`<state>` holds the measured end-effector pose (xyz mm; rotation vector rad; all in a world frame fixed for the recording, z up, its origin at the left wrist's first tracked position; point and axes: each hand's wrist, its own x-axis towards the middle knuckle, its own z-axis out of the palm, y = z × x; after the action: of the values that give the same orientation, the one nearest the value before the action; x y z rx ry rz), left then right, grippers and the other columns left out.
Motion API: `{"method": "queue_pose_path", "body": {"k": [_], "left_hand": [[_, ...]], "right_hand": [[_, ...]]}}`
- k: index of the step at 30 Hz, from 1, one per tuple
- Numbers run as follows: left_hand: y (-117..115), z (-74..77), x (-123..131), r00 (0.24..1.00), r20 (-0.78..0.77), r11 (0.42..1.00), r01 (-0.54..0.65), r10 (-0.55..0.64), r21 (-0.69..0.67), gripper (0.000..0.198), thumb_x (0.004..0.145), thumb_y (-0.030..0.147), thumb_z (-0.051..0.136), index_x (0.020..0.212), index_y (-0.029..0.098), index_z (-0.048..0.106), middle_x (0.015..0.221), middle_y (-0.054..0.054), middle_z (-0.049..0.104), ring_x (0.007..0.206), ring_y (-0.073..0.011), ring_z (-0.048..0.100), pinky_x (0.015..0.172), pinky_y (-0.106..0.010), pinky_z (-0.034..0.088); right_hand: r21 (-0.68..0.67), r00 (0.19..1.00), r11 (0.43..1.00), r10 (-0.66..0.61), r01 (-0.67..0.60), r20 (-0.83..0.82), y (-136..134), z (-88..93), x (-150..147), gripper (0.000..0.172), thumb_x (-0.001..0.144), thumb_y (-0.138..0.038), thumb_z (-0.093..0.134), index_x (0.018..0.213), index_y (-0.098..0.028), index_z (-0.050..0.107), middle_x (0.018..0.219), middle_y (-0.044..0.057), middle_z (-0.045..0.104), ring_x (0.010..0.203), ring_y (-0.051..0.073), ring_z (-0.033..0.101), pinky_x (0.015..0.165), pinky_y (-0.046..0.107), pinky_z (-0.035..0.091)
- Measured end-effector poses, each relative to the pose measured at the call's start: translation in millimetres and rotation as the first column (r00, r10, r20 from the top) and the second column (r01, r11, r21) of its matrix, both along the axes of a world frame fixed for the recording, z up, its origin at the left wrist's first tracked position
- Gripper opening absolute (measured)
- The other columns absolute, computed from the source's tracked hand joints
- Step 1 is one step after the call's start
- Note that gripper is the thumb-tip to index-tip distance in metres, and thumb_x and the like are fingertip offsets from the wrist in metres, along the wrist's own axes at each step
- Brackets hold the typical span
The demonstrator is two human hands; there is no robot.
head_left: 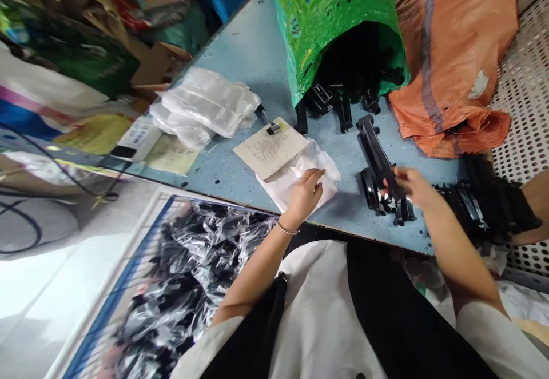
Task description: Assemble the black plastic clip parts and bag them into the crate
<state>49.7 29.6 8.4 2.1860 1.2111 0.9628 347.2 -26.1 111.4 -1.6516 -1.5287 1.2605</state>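
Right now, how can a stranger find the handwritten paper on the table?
On the blue speckled table, left of the green bag, find the white plastic under the left hand. The handwritten paper overlaps it, unlike the greenish sheet farther left.

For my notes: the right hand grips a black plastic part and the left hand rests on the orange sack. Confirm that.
Wrong: the head view shows the left hand resting on a white plastic bag, not the orange sack. The right hand does grip the black plastic part.
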Motion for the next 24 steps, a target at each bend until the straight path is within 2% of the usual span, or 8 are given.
{"method": "queue_pose_path", "body": {"k": [2, 4, 7, 10, 13, 18, 21, 24], "left_hand": [[-2, -2.3, 7, 0.996, 0.089, 0.997, 0.019, -0.013, -0.068, 0.04, 0.085, 0.006, 0.054, 0.122, 0.018, 0.065, 0.126, -0.011, 0.067, 0.069, -0.0099, 0.064, 0.073, -0.026, 0.059], [-2, 1.4, 7, 0.988, 0.15, 0.992, 0.063, -0.046, -0.109, 0.041, 0.084, 0.005, 0.054, 0.121, 0.017, 0.065, 0.127, -0.011, 0.067, 0.063, -0.0071, 0.059, 0.066, -0.023, 0.056], [0, 11.6, -1, 0.988, 0.138, 0.987, 0.09, -0.071, -0.132, 0.051, 0.083, 0.003, 0.053, 0.131, 0.016, 0.062, 0.134, -0.014, 0.063, 0.065, -0.0065, 0.06, 0.065, -0.022, 0.056], [-6, 20.3, -10, 0.997, 0.047, 0.996, 0.063, -0.06, -0.062, 0.058, 0.089, 0.004, 0.046, 0.145, 0.016, 0.052, 0.143, -0.017, 0.058, 0.094, -0.0144, 0.071, 0.084, -0.028, 0.061], [-26, 26.0, -13, 0.987, -0.051, 0.984, 0.156, -0.152, 0.09, 0.063, 0.094, 0.002, 0.037, 0.155, 0.019, 0.041, 0.147, -0.016, 0.055, 0.131, -0.0221, 0.061, 0.107, -0.035, 0.056], [-64, 32.9, -5, 0.916, -0.086, 0.902, 0.401, -0.392, 0.162, 0.072, 0.1, 0.003, 0.032, 0.165, 0.026, 0.012, 0.156, -0.014, 0.048, 0.138, -0.0215, 0.057, 0.11, -0.036, 0.056], [-70, 36.3, 0, 0.9, -0.079, 0.887, 0.437, -0.429, 0.15, 0.068, 0.1, 0.006, 0.036, 0.163, 0.021, 0.017, 0.156, -0.017, 0.048, 0.138, -0.0244, 0.057, 0.109, -0.039, 0.056], [-71, 50.2, -11, 0.889, -0.092, 0.881, 0.457, -0.448, 0.12, 0.048, 0.102, 0.014, 0.042, 0.15, 0.016, 0.044, 0.141, -0.016, 0.062, 0.125, -0.0238, 0.066, 0.104, -0.039, 0.059]], "right_hand": [[-0.266, 0.878, 0.964, -0.117, -0.012, -0.464, -38, -23.1, -27, 0.045, 0.07, -0.062, 0.078, 0.071, -0.021, 0.06, 0.062, -0.001, 0.059, 0.05, 0.014, 0.054, 0.048, 0.027, 0.041], [-0.441, 0.677, 0.89, -0.253, -0.118, -0.691, -63, -51.0, -58, 0.045, 0.069, -0.059, 0.082, 0.07, -0.02, 0.061, 0.053, -0.003, 0.052, 0.042, 0.008, 0.041, 0.042, 0.022, 0.03], [-0.504, 0.556, 0.836, -0.319, -0.215, -0.767, -72, -83.9, -91, 0.046, 0.075, -0.062, 0.075, 0.075, -0.017, 0.064, 0.045, -0.009, 0.038, 0.038, 0.004, 0.019, 0.038, 0.02, 0.018], [-0.547, 0.495, 0.791, -0.371, -0.276, -0.786, -64, -96.3, -103, 0.038, 0.077, -0.054, 0.075, 0.077, -0.017, 0.063, 0.044, -0.011, 0.034, 0.039, 0.005, 0.013, 0.037, 0.02, 0.015], [-0.551, 0.556, 0.821, -0.39, -0.152, -0.734, -52, -93.5, -108, 0.036, 0.073, -0.049, 0.078, 0.07, -0.02, 0.058, 0.044, -0.01, 0.035, 0.04, 0.005, 0.018, 0.039, 0.02, 0.017], [-0.278, 0.774, 0.895, -0.443, 0.35, -0.453, -37, -82.9, -123, 0.04, 0.073, -0.056, 0.076, 0.067, -0.022, 0.057, 0.053, -0.006, 0.045, 0.046, 0.008, 0.037, 0.043, 0.022, 0.027], [-0.169, 0.87, 0.924, -0.381, 0.344, -0.313, -41, -78.3, -130, 0.039, 0.079, -0.059, 0.07, 0.07, -0.023, 0.058, 0.058, -0.002, 0.052, 0.052, 0.013, 0.046, 0.048, 0.027, 0.037], [-0.086, 0.955, 0.98, -0.195, 0.18, -0.222, -50, -69.1, -132, 0.028, 0.083, -0.051, 0.07, 0.086, -0.024, 0.065, 0.07, 0.0, 0.063, 0.066, 0.019, 0.058, 0.06, 0.031, 0.047]]}}
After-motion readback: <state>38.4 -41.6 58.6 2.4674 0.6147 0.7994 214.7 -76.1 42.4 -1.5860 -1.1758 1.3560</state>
